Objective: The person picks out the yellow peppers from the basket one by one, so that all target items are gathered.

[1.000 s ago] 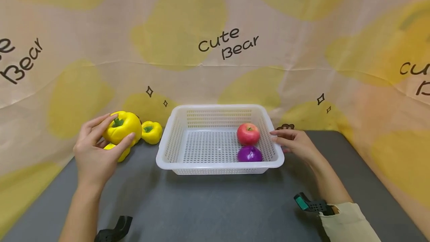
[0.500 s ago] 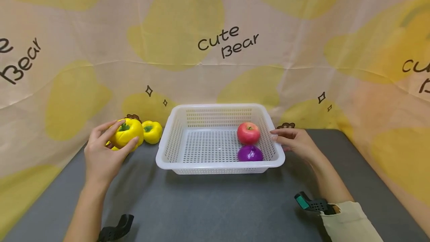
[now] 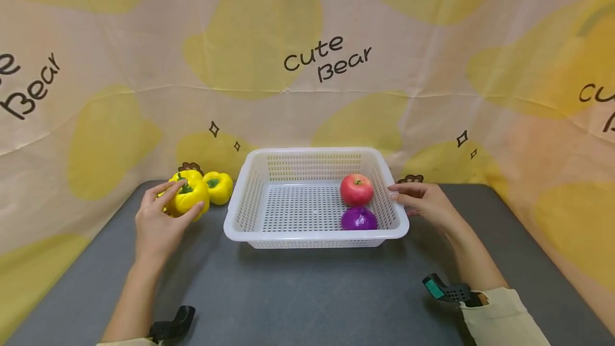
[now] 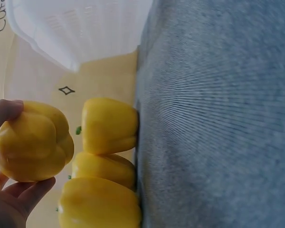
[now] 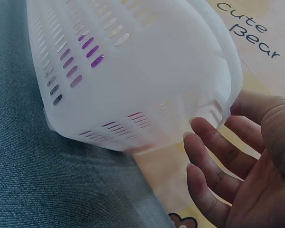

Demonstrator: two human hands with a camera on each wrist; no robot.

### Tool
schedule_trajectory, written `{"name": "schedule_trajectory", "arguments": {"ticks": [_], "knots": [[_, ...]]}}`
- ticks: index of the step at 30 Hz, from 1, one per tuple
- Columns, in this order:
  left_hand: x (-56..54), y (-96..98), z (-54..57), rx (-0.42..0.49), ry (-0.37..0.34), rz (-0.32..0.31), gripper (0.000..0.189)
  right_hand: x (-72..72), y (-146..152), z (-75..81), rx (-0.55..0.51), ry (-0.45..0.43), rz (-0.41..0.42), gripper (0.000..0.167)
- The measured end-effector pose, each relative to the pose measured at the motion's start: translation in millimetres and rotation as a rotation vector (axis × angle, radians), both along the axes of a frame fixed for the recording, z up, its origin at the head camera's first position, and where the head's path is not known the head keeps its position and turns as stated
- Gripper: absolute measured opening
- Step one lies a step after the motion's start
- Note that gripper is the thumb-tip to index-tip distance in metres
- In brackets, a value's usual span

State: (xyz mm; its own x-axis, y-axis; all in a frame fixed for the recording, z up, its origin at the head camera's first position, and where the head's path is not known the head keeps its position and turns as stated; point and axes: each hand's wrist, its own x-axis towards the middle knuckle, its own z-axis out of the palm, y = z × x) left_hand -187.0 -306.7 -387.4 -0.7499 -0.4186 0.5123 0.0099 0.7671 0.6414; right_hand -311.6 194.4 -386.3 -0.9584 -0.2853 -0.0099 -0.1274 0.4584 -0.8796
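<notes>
My left hand grips a yellow bell pepper between thumb and fingers, its green stem upward. In the left wrist view this pepper is held off the table, above several more yellow bell peppers standing in a row. One of those, a smaller-looking pepper, shows behind it in the head view. At the right side of a white plastic basket, my right hand pinches the rim, other fingers loosely bent below it. Inside the basket lie a red apple and a purple onion.
The basket stands mid-table on a grey tabletop. Behind the table hangs a patterned cloth with yellow patches and lettering. A black strap-on device sits at each wrist.
My left hand has carried the yellow bell pepper to the right, toward the basket, and slightly down. The right hand stays at the basket's rim; apple and onion keep their places.
</notes>
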Motion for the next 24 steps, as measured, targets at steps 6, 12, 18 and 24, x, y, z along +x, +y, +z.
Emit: {"name": "schedule_trajectory", "arguments": {"ticks": [6,12,18,24], "knots": [[-3.2,-0.5,-6.9,-0.003,0.017,-0.014,0.058,0.3,0,0.7,0.012,0.014,0.0,0.051],[-7.1,-0.3,-14.6,0.013,-0.001,-0.048,0.059,0.2,0,0.0,-0.001,0.009,0.004,0.05],[-9.7,-1.1,-21.5,0.023,-0.025,-0.068,0.06,0.5,0,-0.3,0.002,0.016,0.007,0.05],[-12.1,-2.7,-26.9,0.02,-0.025,-0.071,0.059,0.2,0,0.0,0.004,0.02,0.008,0.05]]}}
